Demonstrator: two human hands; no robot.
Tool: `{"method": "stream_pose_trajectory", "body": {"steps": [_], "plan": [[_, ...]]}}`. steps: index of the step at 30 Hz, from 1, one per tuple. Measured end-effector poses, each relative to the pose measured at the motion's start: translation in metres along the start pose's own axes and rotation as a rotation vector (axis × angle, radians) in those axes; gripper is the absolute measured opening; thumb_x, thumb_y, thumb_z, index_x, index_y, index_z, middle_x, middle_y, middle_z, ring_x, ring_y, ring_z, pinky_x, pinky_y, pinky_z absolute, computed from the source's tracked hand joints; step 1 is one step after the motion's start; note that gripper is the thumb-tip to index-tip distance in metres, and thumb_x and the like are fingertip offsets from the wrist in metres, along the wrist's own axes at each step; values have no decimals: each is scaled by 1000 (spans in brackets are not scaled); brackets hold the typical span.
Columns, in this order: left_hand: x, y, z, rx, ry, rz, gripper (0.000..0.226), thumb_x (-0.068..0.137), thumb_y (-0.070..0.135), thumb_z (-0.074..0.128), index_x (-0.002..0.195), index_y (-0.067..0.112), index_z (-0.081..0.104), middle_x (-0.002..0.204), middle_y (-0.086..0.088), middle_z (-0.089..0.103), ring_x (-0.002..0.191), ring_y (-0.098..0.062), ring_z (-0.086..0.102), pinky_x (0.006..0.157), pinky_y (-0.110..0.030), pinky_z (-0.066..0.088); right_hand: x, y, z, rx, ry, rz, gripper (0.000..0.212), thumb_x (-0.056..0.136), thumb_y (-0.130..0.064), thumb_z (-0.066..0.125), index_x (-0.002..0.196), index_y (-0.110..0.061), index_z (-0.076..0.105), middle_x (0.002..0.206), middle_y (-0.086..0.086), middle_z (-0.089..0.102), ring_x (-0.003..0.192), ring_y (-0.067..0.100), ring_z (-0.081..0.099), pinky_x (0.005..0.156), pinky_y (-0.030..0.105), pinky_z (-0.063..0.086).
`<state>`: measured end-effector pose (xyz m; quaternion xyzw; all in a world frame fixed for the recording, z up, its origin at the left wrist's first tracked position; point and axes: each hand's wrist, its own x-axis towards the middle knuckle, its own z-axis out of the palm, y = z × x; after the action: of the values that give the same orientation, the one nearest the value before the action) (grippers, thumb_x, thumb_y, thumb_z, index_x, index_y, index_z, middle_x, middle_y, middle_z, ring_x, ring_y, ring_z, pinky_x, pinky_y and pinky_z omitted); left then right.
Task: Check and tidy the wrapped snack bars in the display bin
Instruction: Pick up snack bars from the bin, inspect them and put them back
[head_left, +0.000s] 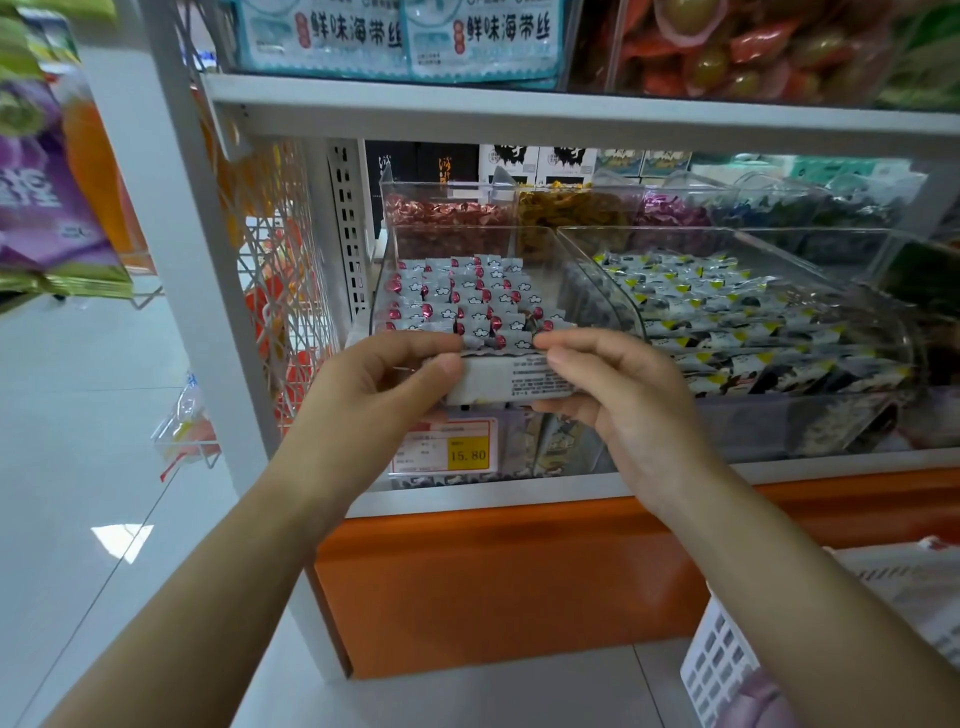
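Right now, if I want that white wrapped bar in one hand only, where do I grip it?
I'd take the wrapped bar across its bare middle, from the front: it lies level, the left hand and right hand pinch its two ends, so only the centre is free.

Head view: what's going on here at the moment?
A person holds one wrapped bar up in front of the clear bin of pink-marked bars. The left hand pinches its left end and the right hand its right end, with the printed side facing the camera. The bars in the bin lie in fairly neat rows. A price tag reading 15.80 sits below.
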<state>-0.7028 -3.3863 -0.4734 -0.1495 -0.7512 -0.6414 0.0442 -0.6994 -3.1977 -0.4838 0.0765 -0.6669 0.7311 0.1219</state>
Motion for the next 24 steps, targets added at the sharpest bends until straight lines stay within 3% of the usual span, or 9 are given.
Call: {"method": "stream_pose_trajectory", "body": {"steps": [4,7,10,15,24], "plan": [[-1,1,-1,36,-7,31,31,71,40,63,99,32,70,96,-7,70,83,-10,69,68,-15,54,0,1,-1,-56,21,-35,18,86,-9,63,74,-21,72,89,16,66,79,23,66,60,26,55],[-1,1,0,109,-24,64,19,79,27,66,96,34,70,98,-2,67,89,-12,66,79,-26,56,1,2,-1,-138,51,-94,28,87,-11,62,62,-22,67,75,14,62,68,17,63,53,25,53],[0,2,3,109,-9,64,14,80,21,66,84,32,72,93,0,67,89,-14,65,83,-34,55,-1,3,-1,-235,49,-167,24,89,-12,60,65,-15,62,60,-5,59,55,5,59,47,17,47],[2,5,-4,110,-18,37,15,82,18,62,75,23,75,81,5,70,81,-16,65,78,-34,55,-2,4,0,-226,12,-165,19,89,-12,60,71,-11,63,65,-3,63,58,7,62,48,19,49],[6,4,-17,124,-58,-43,26,85,18,60,65,25,74,74,10,73,69,-4,68,57,-9,50,-2,3,2,-218,-27,-167,16,88,-13,61,73,-10,66,64,-4,65,59,9,63,49,22,51]]}}
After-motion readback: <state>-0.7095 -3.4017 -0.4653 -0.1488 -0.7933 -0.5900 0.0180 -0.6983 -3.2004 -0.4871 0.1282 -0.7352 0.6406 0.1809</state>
